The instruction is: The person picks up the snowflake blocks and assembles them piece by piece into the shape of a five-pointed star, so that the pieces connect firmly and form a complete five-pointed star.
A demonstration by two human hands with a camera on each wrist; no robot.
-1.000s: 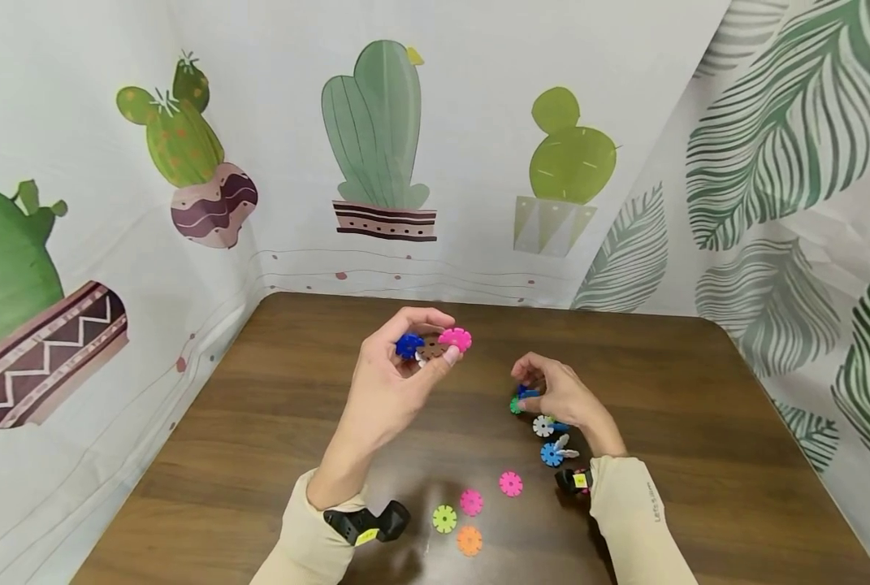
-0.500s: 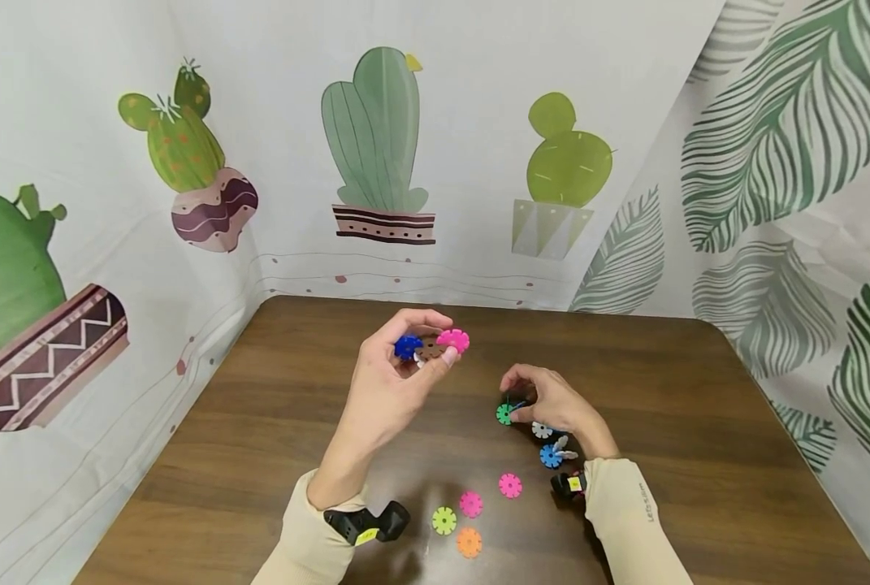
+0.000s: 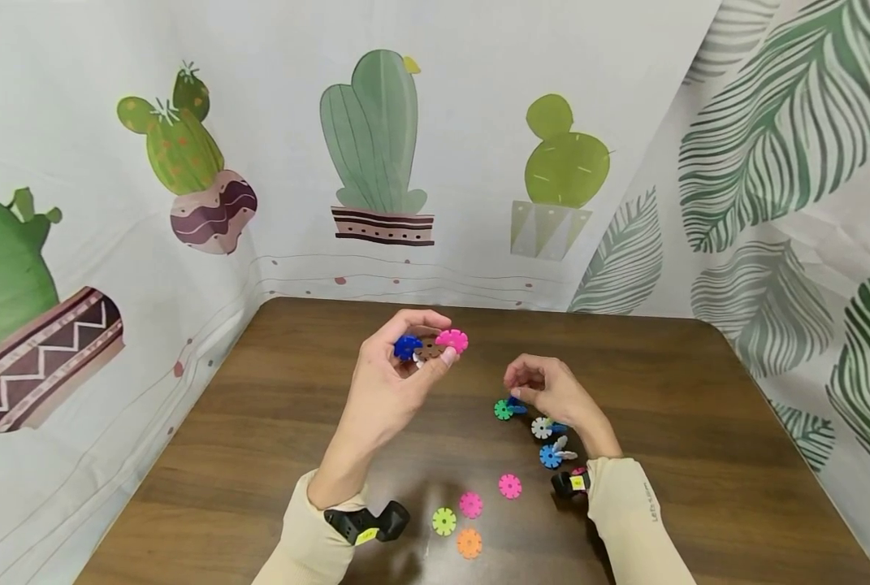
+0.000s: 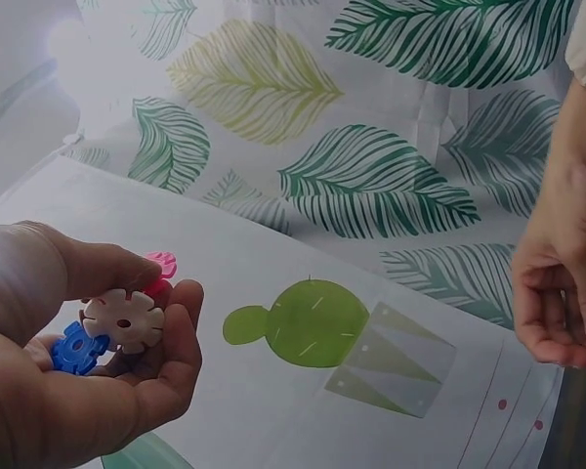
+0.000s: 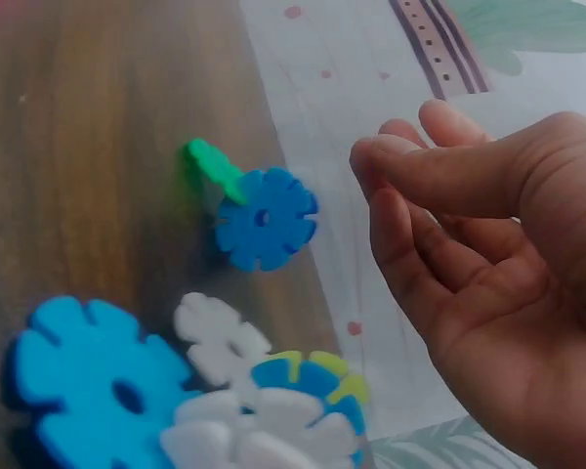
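My left hand (image 3: 391, 386) pinches a cluster of joined plastic snowflake discs above the table. A pink disc (image 3: 452, 340), a brown disc (image 3: 428, 350) and a blue disc (image 3: 407, 347) show in it; from the left wrist view a pale disc (image 4: 123, 320) faces the camera. Part of the cluster is hidden by the fingers. My right hand (image 3: 562, 396) is over a joined pair on the table, a green disc (image 3: 504, 409) and a blue disc (image 5: 267, 220). Its fingers are loosely bent with nothing between them, apart from the pair in the right wrist view.
Near the right wrist sit more joined discs, a white disc (image 3: 541, 428) and a light blue disc (image 3: 550, 457) among them. Loose discs lie nearer the front: pink (image 3: 510, 486), another pink (image 3: 470, 504), lime (image 3: 444, 522) and orange (image 3: 469, 543). A printed cloth (image 3: 471, 162) hangs behind the table.
My right hand has moved the green and blue pair slightly left, set it on the table and let go, its fingers lifting away. The left hand keeps its cluster in nearly the same place.
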